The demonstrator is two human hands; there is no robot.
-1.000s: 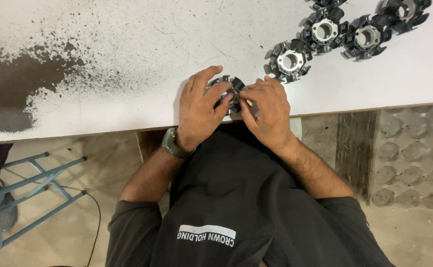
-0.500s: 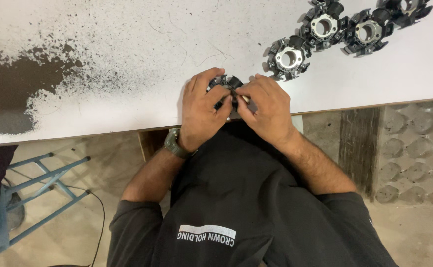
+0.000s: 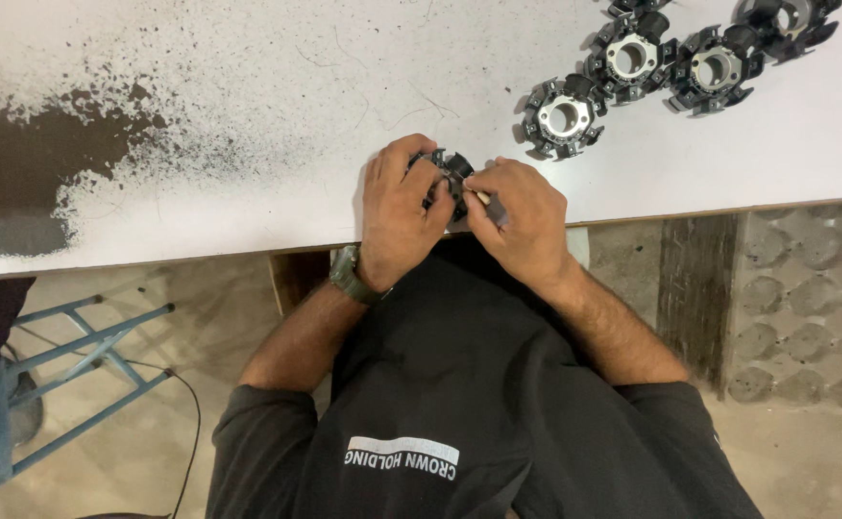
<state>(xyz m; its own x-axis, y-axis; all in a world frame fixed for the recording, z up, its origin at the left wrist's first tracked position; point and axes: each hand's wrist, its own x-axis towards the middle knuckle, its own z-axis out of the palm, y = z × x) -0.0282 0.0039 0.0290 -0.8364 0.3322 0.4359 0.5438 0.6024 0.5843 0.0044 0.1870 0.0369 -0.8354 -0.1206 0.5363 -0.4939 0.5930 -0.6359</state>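
Note:
A black ring-shaped part (image 3: 451,171) with toothed fins sits at the near edge of the white table (image 3: 248,106), mostly covered by fingers. My left hand (image 3: 400,216), with a dark watch on its wrist, grips the part from the left. From the right, my right hand (image 3: 522,219) holds it too, and its thumb and fingers pinch a small grey piece (image 3: 490,205) against the part. Both hands touch each other over it.
Several similar black finned rings with silver centres lie at the far right: one (image 3: 563,117) nearest, others (image 3: 629,58), (image 3: 714,67) behind. A dark worn patch (image 3: 17,183) marks the table's left. A blue metal frame (image 3: 75,346) and cable stand on the floor below left.
Both hands stay on the black ring at the table edge. The fingers have shifted slightly around it, and the right hand has closed in on the part.

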